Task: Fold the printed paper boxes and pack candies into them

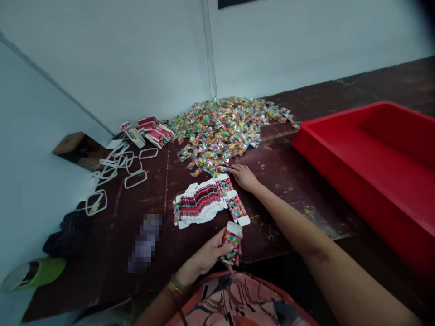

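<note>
My left hand (214, 250) is wrapped round a small red patterned carton (231, 244), held upright with its white top flap raised. At the near edge of a heap of small wrapped candy packets (224, 122), my right hand (244, 176) lies low over the table with its fingers stretched out. Its fingertips touch or nearly touch one candy packet (221, 170); the thumb is mostly hidden. Between my hands and the heap, a fanned row of flattened cartons (200, 202) lies on the table, with a separate carton (237, 207) at its right end.
A large red tray (340, 145) stands on the right. Bundled cartons (159, 135), white loop bands (136, 179) and an open cardboard box (79, 149) are at the back left. Nearer are dark cloth (70, 233), a green-and-clear object (41, 273) and a blurred-out item (145, 244).
</note>
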{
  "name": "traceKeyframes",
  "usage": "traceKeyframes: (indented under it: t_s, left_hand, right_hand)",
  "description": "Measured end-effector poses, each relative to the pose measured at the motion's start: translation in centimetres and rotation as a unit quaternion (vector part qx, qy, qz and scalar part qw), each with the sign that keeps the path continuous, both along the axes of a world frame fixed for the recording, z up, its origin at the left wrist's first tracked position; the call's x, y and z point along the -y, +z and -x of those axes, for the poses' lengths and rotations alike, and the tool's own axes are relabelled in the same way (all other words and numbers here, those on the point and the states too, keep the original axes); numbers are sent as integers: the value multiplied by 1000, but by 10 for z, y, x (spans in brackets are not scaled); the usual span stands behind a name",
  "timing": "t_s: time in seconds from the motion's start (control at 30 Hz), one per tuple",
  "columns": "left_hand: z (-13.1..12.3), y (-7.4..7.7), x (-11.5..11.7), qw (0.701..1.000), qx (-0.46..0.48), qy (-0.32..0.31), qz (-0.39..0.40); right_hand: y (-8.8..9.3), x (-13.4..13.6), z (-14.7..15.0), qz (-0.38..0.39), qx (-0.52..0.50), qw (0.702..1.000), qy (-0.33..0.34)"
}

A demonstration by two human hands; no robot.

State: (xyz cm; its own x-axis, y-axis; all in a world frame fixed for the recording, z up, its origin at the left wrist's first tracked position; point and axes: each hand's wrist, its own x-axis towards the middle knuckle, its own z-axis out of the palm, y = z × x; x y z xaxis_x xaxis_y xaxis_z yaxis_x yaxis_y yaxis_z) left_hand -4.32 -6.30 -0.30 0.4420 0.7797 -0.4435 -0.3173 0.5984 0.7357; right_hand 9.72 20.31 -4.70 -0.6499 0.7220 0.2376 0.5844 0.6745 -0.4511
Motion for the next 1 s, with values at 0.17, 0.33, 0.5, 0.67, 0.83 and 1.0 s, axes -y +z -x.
traceKeyframes:
  t_s: [0.17,0.33,0.5,0.67,0.83,1.0]
  left_hand:
    - [2,-1,-2,991,-49,125,15]
    - [4,-7,-3,984,-100,149,20]
    - [-6,-9,-5,991,-105,83,-23]
    - [-8,-6,3,996,-49,77,-22]
    - [-1,-5,8,992,-22,127,-16]
    - [1,-2,10,990,-78,115,-18]
  right_hand:
    - [1,27,-51,17,-42,992,-115]
    - [28,133,-70,209,-173,958,-89]
    - [65,166,-34,310,-161,936,45]
    - [66,159,-25,227,-109,964,88]
    - [62,185,-21,181,-158,967,87]
    - [62,198,-22,214,-179,955,96]
